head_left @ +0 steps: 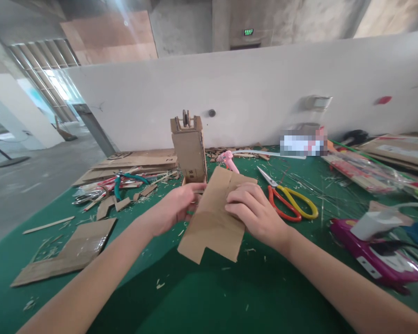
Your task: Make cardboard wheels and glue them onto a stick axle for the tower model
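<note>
Your right hand point(256, 211) grips notched cardboard panel point(212, 222), frame centre; your left hand point(174, 208) near tower point(188, 155), fingers part-hidden, grip unclear. Tower stands assembled, upper centre; panel looks cut, not yet attached.

The left hand point(176, 208) and right hand point(255, 211) are bare (both slender forearms point(116, 260) too).
</note>
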`<state>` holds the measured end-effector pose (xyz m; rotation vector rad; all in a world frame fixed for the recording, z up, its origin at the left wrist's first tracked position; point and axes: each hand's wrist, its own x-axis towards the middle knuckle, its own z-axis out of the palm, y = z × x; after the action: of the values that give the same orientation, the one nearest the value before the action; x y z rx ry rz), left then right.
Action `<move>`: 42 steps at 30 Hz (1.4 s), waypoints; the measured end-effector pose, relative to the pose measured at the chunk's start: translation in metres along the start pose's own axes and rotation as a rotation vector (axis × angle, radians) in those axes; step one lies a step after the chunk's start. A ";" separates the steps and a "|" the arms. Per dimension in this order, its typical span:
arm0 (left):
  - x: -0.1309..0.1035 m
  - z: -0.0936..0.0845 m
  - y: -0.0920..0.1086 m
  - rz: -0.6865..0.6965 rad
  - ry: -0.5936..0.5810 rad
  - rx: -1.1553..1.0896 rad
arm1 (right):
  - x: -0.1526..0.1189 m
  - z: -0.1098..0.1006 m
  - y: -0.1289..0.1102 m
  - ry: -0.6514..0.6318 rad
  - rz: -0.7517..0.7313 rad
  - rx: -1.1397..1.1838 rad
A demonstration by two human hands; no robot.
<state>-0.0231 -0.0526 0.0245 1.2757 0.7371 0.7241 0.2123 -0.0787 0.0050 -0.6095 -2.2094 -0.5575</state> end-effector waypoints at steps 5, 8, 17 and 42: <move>-0.007 0.027 -0.006 -0.098 0.083 0.077 | 0.004 0.004 -0.006 0.042 -0.134 -0.091; -0.007 0.036 -0.008 -0.139 0.217 0.071 | 0.002 0.007 -0.006 0.034 -0.141 -0.111; -0.004 0.030 -0.001 0.014 0.334 0.155 | 0.005 0.017 0.005 0.080 0.900 1.079; 0.002 0.023 -0.020 -0.068 0.198 0.102 | 0.006 0.025 -0.027 -0.024 1.192 1.677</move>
<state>-0.0018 -0.0666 0.0074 1.2763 0.9847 0.7727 0.1790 -0.0847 -0.0109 -0.7099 -1.1913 1.6799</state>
